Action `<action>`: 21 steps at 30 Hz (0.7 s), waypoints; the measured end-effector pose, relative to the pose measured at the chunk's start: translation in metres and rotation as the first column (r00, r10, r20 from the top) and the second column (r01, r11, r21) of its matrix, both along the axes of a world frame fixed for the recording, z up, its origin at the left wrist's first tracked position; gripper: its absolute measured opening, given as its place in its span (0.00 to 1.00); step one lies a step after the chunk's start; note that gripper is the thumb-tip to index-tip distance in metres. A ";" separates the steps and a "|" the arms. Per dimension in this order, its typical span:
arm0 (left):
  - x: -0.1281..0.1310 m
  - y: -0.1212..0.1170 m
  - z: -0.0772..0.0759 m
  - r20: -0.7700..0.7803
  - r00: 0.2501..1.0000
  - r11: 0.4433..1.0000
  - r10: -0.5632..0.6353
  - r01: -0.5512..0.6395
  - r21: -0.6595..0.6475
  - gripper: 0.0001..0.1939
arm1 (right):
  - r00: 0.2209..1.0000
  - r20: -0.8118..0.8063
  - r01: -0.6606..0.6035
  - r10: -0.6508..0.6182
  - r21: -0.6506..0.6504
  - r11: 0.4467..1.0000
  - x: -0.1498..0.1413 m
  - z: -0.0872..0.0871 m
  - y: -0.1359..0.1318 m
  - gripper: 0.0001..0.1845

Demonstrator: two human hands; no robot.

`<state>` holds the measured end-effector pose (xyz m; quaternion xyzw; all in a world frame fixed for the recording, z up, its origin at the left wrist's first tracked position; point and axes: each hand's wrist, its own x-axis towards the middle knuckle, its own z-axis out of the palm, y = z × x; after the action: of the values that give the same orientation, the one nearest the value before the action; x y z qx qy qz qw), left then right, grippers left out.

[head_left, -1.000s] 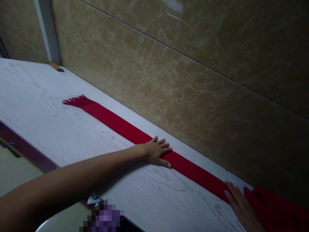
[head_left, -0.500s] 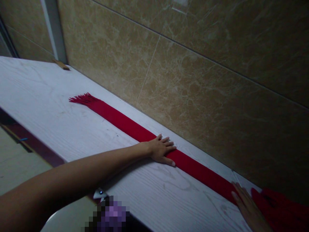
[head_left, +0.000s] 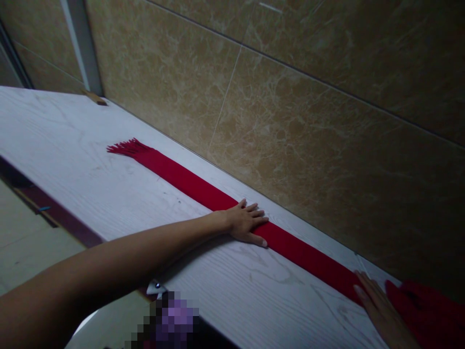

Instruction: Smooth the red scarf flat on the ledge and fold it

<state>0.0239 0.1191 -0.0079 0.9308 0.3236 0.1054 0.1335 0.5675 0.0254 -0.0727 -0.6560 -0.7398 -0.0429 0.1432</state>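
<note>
A red scarf (head_left: 189,183) lies as a long, flat, narrow strip along a white wood-grain table, its fringed end at the far left. My left hand (head_left: 248,223) rests flat across the scarf's middle, fingers spread and palm down. Toward the lower right, my right hand (head_left: 379,303) lies on the strip with its fingers stretched out. Just past that hand, more red fabric (head_left: 425,310) sits bunched up at the right edge of the view. Part of the right hand runs out of the frame.
The white table (head_left: 119,213) borders a brown marbled tile wall (head_left: 290,131). A small wooden piece (head_left: 95,98) lies at the table's back left by a grey post (head_left: 84,48). Below the front edge are a pale floor and a white rounded seat (head_left: 98,332). A pixelated patch covers the bottom middle.
The whole view has shifted slightly. Both hands keep their places on the scarf, and the strip lies as before.
</note>
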 end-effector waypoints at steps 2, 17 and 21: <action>0.000 0.000 0.001 -0.007 1.000 1.000 0.008 -0.008 0.000 0.47 | 1.000 -0.002 0.000 0.000 -0.007 1.000 0.001 -0.001 0.000 0.41; 0.000 -0.001 0.004 -0.048 0.999 1.000 0.009 -0.010 -0.021 0.47 | 0.991 0.109 -0.083 0.073 0.091 0.992 -0.011 0.009 -0.001 0.39; 0.000 -0.001 0.006 -0.067 0.998 1.000 0.007 -0.009 -0.020 0.46 | 0.986 0.117 -0.127 0.119 0.063 0.990 -0.012 0.014 -0.003 0.36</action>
<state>0.0242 0.1182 -0.0024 0.9311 0.3326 0.0715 0.1318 0.5552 0.0224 -0.0587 -0.6000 -0.7839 -0.0970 0.1266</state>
